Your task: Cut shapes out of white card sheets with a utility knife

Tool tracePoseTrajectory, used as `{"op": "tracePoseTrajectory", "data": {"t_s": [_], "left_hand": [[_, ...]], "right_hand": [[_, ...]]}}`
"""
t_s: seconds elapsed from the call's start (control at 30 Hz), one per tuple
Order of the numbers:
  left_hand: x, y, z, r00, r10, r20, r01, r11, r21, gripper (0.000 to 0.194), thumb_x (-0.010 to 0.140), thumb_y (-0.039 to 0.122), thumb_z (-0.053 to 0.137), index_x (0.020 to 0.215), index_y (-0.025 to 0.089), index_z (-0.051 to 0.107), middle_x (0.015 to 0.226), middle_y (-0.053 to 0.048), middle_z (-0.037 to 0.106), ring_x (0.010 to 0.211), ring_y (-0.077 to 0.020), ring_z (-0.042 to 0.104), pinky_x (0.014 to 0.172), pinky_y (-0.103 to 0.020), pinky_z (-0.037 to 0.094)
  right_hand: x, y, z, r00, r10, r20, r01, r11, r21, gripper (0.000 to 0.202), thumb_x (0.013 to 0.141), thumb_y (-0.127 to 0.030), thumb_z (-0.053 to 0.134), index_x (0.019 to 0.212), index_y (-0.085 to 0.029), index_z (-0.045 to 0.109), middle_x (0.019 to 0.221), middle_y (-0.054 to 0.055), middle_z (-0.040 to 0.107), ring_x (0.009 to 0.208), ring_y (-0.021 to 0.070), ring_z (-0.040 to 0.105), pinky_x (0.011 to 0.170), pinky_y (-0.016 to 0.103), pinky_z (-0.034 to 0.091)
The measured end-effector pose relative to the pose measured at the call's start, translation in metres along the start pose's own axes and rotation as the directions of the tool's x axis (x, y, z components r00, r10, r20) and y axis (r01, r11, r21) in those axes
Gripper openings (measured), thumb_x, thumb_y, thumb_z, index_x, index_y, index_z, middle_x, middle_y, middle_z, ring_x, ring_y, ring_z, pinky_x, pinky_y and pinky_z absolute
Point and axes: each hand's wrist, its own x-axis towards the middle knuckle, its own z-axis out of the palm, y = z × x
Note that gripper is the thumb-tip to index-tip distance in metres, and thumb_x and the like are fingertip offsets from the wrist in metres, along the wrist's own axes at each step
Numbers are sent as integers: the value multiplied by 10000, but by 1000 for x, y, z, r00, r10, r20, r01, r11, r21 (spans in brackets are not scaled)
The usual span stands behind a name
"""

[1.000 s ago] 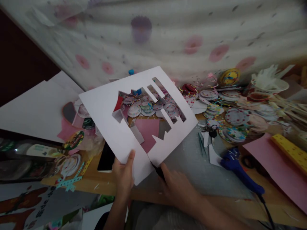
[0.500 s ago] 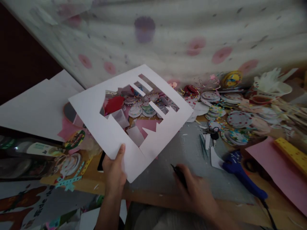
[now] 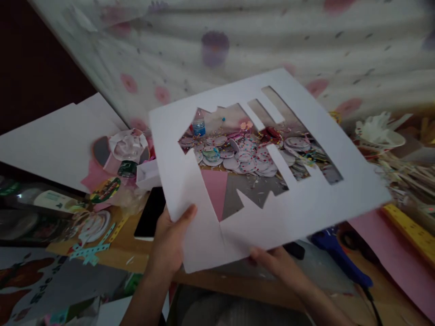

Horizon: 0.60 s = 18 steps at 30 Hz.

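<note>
A large white sheet (image 3: 316, 199) with a jagged, slotted cut-out in its middle is held up, tilted, above the table. My left hand (image 3: 173, 235) grips its lower left edge, thumb on the front face and the other fingers behind. At the bottom edge, my right hand (image 3: 272, 262) pinches the sheet, its fingers partly hidden underneath. Just beyond the right hand a small black object (image 3: 295, 250) lies on the grey mat (image 3: 251, 184). Through the cut-out show many decorated paper discs (image 3: 246, 156) and a pink paper piece (image 3: 215, 188).
A black phone (image 3: 152, 213) and a small white box (image 3: 148, 174) lie left of the sheet, near plastic bottles (image 3: 50, 199). At right are a blue glue gun (image 3: 343, 258), pink paper (image 3: 390, 253), a yellow strip (image 3: 411, 231) and a cup (image 3: 382, 136).
The white sheet has moved right and closer to the camera. My right hand has let go of the black pen-like tool and taken hold of the sheet's bottom edge.
</note>
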Motion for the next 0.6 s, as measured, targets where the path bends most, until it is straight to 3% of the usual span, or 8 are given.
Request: {"op": "tracePoseTrajectory", "data": {"t_s": [0.13, 0.27, 0.4, 0.5, 0.6], "left_hand": [[0, 1, -9, 971, -150, 189, 145, 989, 39, 610, 474, 363, 894, 993, 113, 693, 856, -134, 745, 726, -283, 704, 613, -335, 554], [-5, -5, -22, 871, -284, 402, 273, 958, 86, 603, 378, 254, 920, 929, 123, 714, 884, -166, 741, 780, -338, 703, 616, -373, 562], [-13, -21, -22, 835, -313, 454, 315, 946, 72, 571, 431, 259, 896, 958, 129, 717, 863, -162, 736, 778, -347, 705, 628, -401, 573], [-15, -36, -18, 809, -328, 488, 377, 926, -4, 608, 406, 304, 902, 956, 124, 717, 842, -161, 730, 766, -345, 706, 612, -389, 572], [-12, -44, -15, 796, -334, 505, 401, 915, -28, 586, 408, 328, 896, 933, 129, 730, 804, -149, 732, 751, -330, 707, 585, -359, 569]], "right_hand": [[-4, -19, 5, 984, 139, -114, -129, 987, 95, 348, 773, -590, 619, 754, -242, 599, 731, 44, 684, 669, 213, 644, 588, 324, 562], [-4, -23, -3, 990, 126, -56, -115, 979, 169, 374, 777, -595, 609, 687, -231, 601, 637, 36, 661, 574, 198, 626, 511, 303, 553], [-1, -18, 2, 991, 106, -79, -75, 943, 325, 387, 760, -568, 664, 640, -212, 572, 549, 2, 586, 471, 142, 556, 438, 250, 506], [3, -22, 14, 991, 98, -89, -37, 850, 526, 396, 722, -582, 697, 727, -205, 577, 543, -33, 525, 382, 86, 440, 348, 208, 428], [6, -30, 20, 992, 68, -105, 2, 829, 559, 431, 683, -613, 711, 721, -211, 561, 515, -56, 468, 348, 64, 362, 309, 190, 379]]}}
